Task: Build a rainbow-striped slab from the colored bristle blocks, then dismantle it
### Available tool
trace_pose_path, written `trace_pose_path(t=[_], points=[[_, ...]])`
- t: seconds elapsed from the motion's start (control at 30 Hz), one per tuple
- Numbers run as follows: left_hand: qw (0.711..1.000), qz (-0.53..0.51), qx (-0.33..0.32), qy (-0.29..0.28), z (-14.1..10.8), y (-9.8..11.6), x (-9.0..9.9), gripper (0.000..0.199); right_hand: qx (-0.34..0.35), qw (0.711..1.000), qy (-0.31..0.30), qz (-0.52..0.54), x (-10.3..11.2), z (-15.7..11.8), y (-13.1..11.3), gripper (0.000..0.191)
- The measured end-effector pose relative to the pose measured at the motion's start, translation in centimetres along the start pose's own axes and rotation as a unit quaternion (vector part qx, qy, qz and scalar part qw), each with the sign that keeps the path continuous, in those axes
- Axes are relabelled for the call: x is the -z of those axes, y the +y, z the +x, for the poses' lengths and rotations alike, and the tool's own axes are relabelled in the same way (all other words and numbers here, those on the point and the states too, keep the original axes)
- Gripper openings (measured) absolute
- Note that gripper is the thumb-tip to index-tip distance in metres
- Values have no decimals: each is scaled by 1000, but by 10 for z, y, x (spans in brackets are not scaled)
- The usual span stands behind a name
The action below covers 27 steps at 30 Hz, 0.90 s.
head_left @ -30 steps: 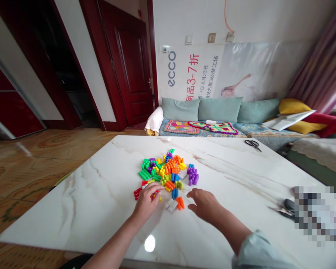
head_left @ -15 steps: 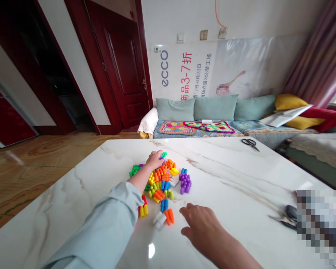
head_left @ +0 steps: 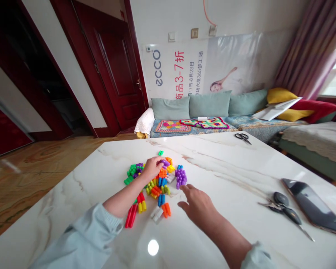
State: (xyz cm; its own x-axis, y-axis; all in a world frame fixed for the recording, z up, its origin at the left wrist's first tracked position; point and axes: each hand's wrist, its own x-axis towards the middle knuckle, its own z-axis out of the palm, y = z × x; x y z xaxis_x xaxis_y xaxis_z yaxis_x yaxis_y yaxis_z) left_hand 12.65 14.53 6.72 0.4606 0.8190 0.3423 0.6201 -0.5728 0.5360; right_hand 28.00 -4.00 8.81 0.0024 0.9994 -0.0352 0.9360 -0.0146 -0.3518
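My left hand [head_left: 153, 167] pinches a purple plastic building block [head_left: 165, 163] over the far side of a colourful pile of the same knobbly blocks. Close to the purple cluster of blocks [head_left: 180, 177], my right hand [head_left: 198, 201] is open, thumb and index finger apart, holding nothing. Under and around my left hand lie green blocks [head_left: 132, 171], orange blocks [head_left: 162, 173] and yellow-green ones. Nearer to me are a red block [head_left: 131, 215], a white block [head_left: 156, 213] and an orange block [head_left: 166, 210]. A small green block [head_left: 160, 153] sits beyond the pile.
Everything rests on a white marble-patterned table [head_left: 212, 239]. Black scissors [head_left: 243, 138] lie by its far edge. On the right are keys [head_left: 285, 209] and a phone [head_left: 313, 205]. Behind the table stands a sofa with green cushions [head_left: 210, 104].
My left hand has drawn back slightly toward me with the purple block, uncovering the small green block. My right hand has shifted forward, nearer the purple cluster. The view has turned slightly right.
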Motion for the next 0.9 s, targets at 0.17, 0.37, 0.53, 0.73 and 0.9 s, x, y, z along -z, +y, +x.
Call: trace_pose_path(t=[0.17,0.37,0.53,0.73,0.9], points=[[991,-99,-52,-77,-99,37,10,24,46,995,52,71,-9,0,-7,33],[988,-153,-10,-1,-162,37,2,18,119,990,31,66,-26,-11,-37,11],[984,-163,-39,56,-177,29,-6,22,58,992,68,87,-32,3,-22,13],[979,-34,-189,-73,-195,29,-10,16,-52,988,103,100,-34,25,30,16],[971,31,-207,-112,-195,25,-17,14,-61,988,110,93,-48,33,40,16]])
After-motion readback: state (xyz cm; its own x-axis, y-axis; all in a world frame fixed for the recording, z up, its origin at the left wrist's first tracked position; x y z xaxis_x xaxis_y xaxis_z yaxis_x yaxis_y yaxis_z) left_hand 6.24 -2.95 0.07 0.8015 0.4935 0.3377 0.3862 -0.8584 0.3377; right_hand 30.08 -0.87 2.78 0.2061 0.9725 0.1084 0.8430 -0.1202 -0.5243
